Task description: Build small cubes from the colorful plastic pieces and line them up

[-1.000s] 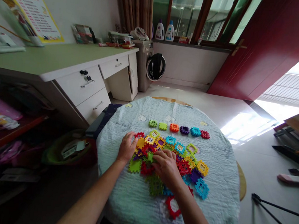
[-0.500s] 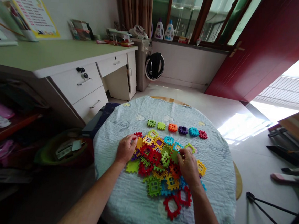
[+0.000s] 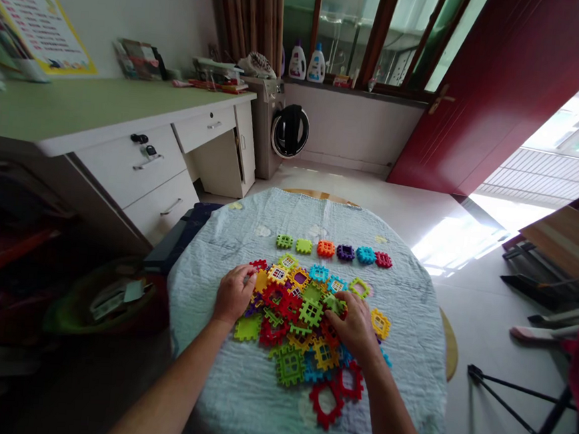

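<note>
A heap of colourful plastic interlocking blocks, square with notched edges and some with window grids, lies on the cloth-covered table. At the heap's left edge is my left hand, its fingers curled beside red and orange blocks; whatever they may hold is hidden. My right hand reaches over the right side of the heap, thumb and fingers closed on a green block. Behind the heap, several small blocks form a row, from a green block to a red block.
The round table has a pale blue cloth. To the left stand a desk with drawers and a green basin on the floor. Black tripod legs stand at right. A washing machine is at the back.
The view has shifted slightly, moving the whole scene left. My right thumb and fingers have closed around a green block on the heap. My left hand stays by the heap's left edge.
</note>
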{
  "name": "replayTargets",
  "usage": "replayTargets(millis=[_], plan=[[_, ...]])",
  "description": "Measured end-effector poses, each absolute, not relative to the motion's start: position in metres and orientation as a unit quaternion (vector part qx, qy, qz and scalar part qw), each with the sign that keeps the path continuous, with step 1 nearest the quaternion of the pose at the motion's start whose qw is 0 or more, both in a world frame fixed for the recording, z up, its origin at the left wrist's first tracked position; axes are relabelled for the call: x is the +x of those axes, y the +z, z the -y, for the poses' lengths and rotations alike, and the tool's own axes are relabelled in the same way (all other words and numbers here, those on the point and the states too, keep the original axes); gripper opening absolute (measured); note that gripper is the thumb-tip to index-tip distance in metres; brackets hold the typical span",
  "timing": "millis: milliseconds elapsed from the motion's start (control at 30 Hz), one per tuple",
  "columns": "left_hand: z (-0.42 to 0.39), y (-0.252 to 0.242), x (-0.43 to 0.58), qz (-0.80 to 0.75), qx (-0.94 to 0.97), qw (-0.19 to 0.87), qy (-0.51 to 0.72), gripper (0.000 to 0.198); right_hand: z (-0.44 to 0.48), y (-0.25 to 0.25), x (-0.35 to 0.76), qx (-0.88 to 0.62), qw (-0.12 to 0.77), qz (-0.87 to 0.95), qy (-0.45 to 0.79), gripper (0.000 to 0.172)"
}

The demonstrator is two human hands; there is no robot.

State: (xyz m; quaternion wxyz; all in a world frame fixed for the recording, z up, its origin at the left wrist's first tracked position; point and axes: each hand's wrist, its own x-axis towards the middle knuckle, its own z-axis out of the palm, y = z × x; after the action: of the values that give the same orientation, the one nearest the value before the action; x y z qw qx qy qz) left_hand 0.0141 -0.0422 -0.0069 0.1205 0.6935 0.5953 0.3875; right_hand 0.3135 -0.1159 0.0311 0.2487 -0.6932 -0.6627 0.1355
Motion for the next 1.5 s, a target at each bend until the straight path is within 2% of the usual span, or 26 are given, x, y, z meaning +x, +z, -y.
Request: replayTargets(millis=[233, 400, 533, 767, 1033, 1300, 1500], plan=[[0.043, -0.007, 0.014, -0.597, 0.692, 0.121, 0.387, 0.021, 0.112, 0.036, 0.313, -0.708, 0.259, 0.636, 0.166, 0.023], [0.043, -0.006, 0.015, -0.597, 0.692, 0.120, 0.388, 0.021, 0.119, 0.052, 0.302, -0.653, 0.318, 0.666, 0.170, 0.030], [0.043, -0.004, 0.016, -0.599, 0.690, 0.116, 0.389, 0.020, 0.128, 0.059, 0.284, -0.600, 0.295, 0.715, 0.203, 0.037], [0.044, -0.002, 0.016, -0.598, 0.689, 0.114, 0.393, 0.019, 0.128, 0.049, 0.272, -0.601, 0.262, 0.733, 0.184, 0.043], [0.044, -0.004, 0.016, -0.597, 0.689, 0.120, 0.392, 0.019, 0.126, 0.046, 0.270, -0.613, 0.244, 0.734, 0.164, 0.043], [0.045, -0.003, 0.016, -0.601, 0.687, 0.125, 0.389, 0.017, 0.123, 0.054, 0.267, -0.608, 0.262, 0.731, 0.164, 0.046], [0.045, -0.002, 0.016, -0.605, 0.683, 0.134, 0.387, 0.017, 0.063, 0.079, 0.259, -0.566, 0.279, 0.763, 0.139, 0.047]])
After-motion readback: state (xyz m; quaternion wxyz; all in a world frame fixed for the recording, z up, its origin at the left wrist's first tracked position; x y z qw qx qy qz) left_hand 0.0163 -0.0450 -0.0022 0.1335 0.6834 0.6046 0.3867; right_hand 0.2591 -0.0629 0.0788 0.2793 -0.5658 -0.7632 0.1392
